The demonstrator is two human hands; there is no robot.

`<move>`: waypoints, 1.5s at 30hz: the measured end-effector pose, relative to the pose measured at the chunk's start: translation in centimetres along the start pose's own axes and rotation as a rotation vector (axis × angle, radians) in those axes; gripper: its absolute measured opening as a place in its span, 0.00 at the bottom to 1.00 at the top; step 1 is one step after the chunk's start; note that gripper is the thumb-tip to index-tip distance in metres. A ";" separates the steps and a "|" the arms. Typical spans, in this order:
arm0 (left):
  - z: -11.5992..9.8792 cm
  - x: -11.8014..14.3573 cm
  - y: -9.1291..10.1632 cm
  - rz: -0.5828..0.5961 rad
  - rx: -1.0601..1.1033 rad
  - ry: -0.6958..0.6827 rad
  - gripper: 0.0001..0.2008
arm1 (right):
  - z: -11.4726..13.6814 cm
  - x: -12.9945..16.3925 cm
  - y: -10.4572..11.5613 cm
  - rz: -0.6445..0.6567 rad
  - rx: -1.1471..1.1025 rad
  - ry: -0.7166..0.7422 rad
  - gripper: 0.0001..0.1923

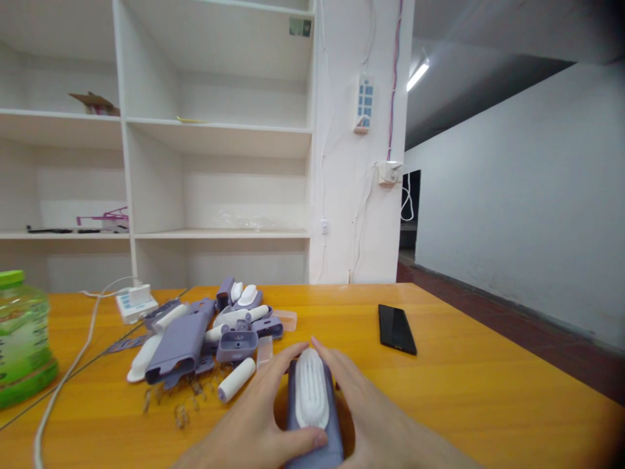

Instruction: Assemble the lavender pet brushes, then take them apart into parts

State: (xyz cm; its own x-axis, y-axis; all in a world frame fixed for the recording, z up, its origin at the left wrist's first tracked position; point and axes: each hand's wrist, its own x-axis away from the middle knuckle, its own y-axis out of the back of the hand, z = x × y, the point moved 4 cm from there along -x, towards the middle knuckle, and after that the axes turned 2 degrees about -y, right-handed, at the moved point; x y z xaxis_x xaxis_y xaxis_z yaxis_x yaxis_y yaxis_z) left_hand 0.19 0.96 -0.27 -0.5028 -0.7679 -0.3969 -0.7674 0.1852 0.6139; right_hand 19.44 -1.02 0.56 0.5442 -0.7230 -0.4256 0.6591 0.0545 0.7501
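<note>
At the front middle of the table sits a purple plastic housing [334,423] with a white oval ribbed piece [312,394] lying lengthwise on its top. My left hand [263,407] grips it from the left, its thumb across the near end of the white piece. From the right, my right hand [364,410] closes around the same housing, its fingertips meeting the left ones at the far end. The right thumb is mostly out of sight. Just left of my hands lies a white roller [237,380] with a purple end cap.
A pile of purple plastic parts [183,339], white rollers and small metal springs [181,415] covers the left of the wooden table [459,391]. A black phone [396,329] lies at right. A green-lidded jar [24,345], power strip [135,303] and white cable [90,332] are far left.
</note>
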 end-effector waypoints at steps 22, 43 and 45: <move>1.2 -0.7 -2.6 -0.262 0.951 0.165 0.41 | -0.6 0.2 0.1 -0.163 -0.434 -0.170 0.61; 2.7 -0.5 -2.4 -0.110 0.622 0.119 0.40 | -1.2 0.0 2.7 -0.179 -0.190 -0.214 0.36; 2.7 -0.4 -2.3 -0.106 0.569 0.120 0.40 | -1.5 0.1 3.0 -0.158 -0.229 -0.232 0.36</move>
State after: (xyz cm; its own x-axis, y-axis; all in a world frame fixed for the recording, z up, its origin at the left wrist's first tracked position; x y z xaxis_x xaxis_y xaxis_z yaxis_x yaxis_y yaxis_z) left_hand 1.09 2.55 -3.39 -0.3887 -0.8579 -0.3360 -0.9204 0.3782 0.0991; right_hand 22.24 0.15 1.98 0.3112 -0.8706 -0.3810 0.8390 0.0633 0.5405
